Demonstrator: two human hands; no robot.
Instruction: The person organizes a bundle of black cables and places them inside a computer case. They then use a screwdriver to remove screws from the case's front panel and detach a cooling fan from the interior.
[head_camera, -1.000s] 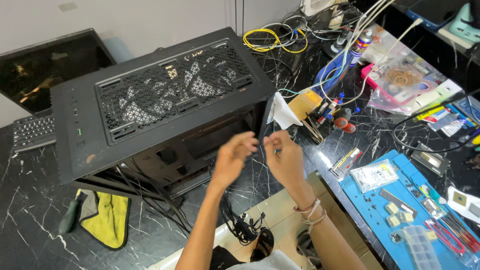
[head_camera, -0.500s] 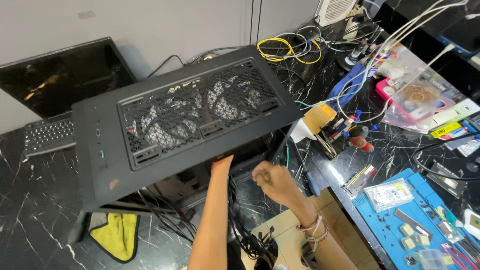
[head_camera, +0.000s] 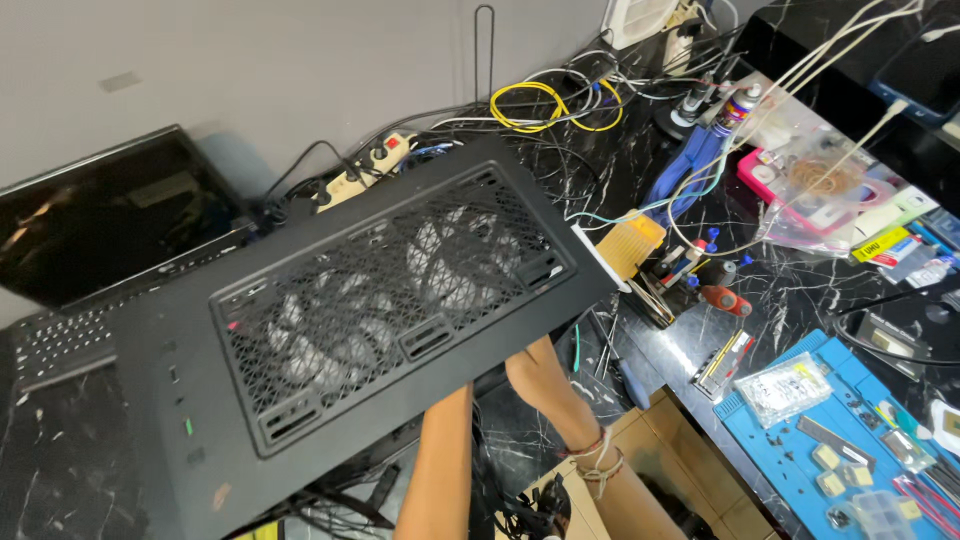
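A black computer case (head_camera: 370, 310) with a mesh top panel and fans beneath fills the middle of the head view. Both my forearms reach in under its near edge. My left arm (head_camera: 440, 465) goes up beneath the case, and the hand itself is hidden. My right arm (head_camera: 555, 400), with bracelets at the wrist, also runs in under the case's near right corner, hand hidden. What either hand holds or touches cannot be seen.
A laptop (head_camera: 90, 250) stands at the left behind the case. A power strip (head_camera: 365, 165) and tangled cables (head_camera: 545, 100) lie at the back. A blue work mat (head_camera: 850, 440) with small parts lies at the right, with screwdrivers (head_camera: 715, 295) and an orange block (head_camera: 630, 245) nearby.
The view has shifted up over the case, which now looks larger. My hands, seen in front of the case a second ago, have moved in under its edge and out of sight.
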